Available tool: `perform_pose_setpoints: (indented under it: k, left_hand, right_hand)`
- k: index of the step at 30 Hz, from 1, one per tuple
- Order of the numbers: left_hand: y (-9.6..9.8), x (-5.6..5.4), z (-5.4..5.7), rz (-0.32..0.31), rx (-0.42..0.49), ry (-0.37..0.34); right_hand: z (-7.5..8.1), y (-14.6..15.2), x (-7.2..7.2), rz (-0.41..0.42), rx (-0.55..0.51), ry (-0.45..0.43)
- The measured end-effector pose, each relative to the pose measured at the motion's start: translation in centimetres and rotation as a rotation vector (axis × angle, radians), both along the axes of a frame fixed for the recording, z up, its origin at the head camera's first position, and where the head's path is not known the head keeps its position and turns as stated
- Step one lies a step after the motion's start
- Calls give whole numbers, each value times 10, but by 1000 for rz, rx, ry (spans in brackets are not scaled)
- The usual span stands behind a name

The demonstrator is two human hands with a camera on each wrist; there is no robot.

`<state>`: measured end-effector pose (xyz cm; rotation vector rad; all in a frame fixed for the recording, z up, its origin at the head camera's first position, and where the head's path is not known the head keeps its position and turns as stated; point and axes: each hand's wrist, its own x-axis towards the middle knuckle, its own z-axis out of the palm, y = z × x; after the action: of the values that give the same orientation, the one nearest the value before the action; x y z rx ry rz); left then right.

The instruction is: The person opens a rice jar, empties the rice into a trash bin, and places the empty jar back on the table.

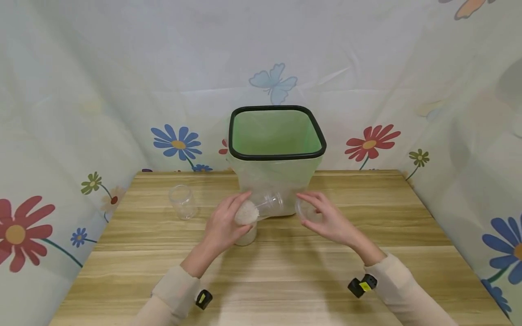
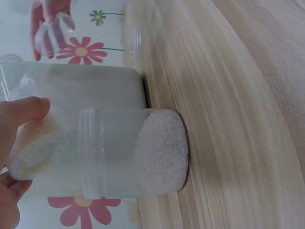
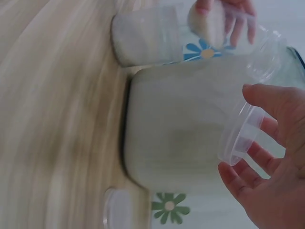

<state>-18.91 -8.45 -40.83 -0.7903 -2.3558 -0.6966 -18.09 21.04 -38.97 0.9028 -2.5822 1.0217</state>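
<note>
The left hand (image 1: 225, 221) grips a tilted grain jar (image 2: 40, 140), the right hand (image 1: 329, 222) a clear lid (image 3: 234, 136).

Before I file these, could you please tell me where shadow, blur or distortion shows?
Head: soft shadows on the table, a pale sheen at its near middle; left wrist: table edge bowed, right hand soft; right wrist: wood grain smeared.

The jar (image 1: 269, 204) in your left hand (image 1: 223, 222) looks like clear, glossy plastic; the round piece (image 3: 234, 133) in your right hand (image 1: 331, 220) is smooth, translucent plastic. You face a matt plastic bin (image 1: 277, 173), rough white grains (image 2: 164, 152), smooth wood-grained table (image 1: 269, 290) and matt cloth sleeves (image 1: 176, 286).
</note>
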Motion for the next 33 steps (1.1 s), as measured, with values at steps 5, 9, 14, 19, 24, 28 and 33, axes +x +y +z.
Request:
perform_pose_setpoints:
  k: [5, 9, 14, 19, 24, 28, 33]
  left_hand:
    - [-3, 2, 1, 2, -1, 11]
    - [-5, 2, 1, 0, 0, 24]
    - [-6, 3, 1, 6, -2, 33]
    - [-8, 3, 1, 2, -1, 29]
    - [-10, 4, 1, 4, 0, 17]
    - [-10, 3, 0, -1, 5, 28]
    - [-11, 4, -2, -1, 8, 34]
  right_hand:
    - [-11, 9, -1, -29, 29, -29]
    - [-18, 16, -4, -50, 40, -49]
    - [-28, 27, -8, -72, 43, -80]
    - [-39, 39, -13, -100, 61, -123]
    - [-50, 50, -17, -152, 82, -130]
    - [-60, 59, -20, -206, 94, -128]
    - [-72, 69, -23, -247, 101, -128]
